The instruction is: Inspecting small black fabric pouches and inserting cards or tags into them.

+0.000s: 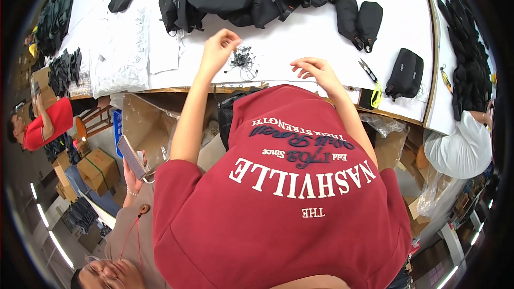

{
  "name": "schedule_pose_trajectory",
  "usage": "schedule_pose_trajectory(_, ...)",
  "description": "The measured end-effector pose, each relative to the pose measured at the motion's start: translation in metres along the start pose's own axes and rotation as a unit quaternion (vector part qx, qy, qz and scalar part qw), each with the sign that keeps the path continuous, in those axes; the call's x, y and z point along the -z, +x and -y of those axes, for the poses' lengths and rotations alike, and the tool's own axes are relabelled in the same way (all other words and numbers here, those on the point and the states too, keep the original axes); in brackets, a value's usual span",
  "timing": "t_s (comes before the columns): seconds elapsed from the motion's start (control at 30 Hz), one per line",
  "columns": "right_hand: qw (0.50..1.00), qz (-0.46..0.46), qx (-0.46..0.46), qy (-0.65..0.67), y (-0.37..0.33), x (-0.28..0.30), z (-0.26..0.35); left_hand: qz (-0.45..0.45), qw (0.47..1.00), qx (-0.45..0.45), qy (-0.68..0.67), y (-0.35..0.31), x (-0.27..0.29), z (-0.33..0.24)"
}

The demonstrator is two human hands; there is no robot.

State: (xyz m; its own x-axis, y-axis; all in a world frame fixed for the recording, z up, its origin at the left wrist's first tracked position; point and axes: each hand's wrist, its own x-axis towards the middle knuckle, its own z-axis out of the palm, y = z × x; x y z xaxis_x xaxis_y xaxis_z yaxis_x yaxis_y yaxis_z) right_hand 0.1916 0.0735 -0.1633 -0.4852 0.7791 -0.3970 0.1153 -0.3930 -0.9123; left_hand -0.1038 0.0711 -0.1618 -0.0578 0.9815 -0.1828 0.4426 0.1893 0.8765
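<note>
At the left, a person in a red top [56, 118] is standing near a wooden stool [92, 124], while a blue crate [118, 132] is showing closer in. Below, a taped cardboard box [98, 171] is lying among others. At the lower left, a person in a brown top [124, 238] is holding up a flat, phone-like slab [133, 156] and wearing a pendant [143, 210] on a red cord. Strip lights [60, 249] are glowing beyond. At the right, a person in white [456, 151] is sitting or bending beside clear plastic [435, 195].
</note>
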Motion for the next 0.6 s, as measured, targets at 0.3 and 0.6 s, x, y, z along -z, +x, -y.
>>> schedule_pose_trajectory(0.3, 0.994, -0.093, -0.037, 0.043, 0.014, -0.034, 0.028, 0.149, 0.985, 0.033, -0.081, -0.032, -0.065, -0.067)
schedule_pose_trajectory(0.6, 0.969, -0.134, 0.035, 0.203, 0.011, -0.007, 0.036, 0.211, 0.966, 0.087, -0.124, -0.029, -0.051, -0.048)
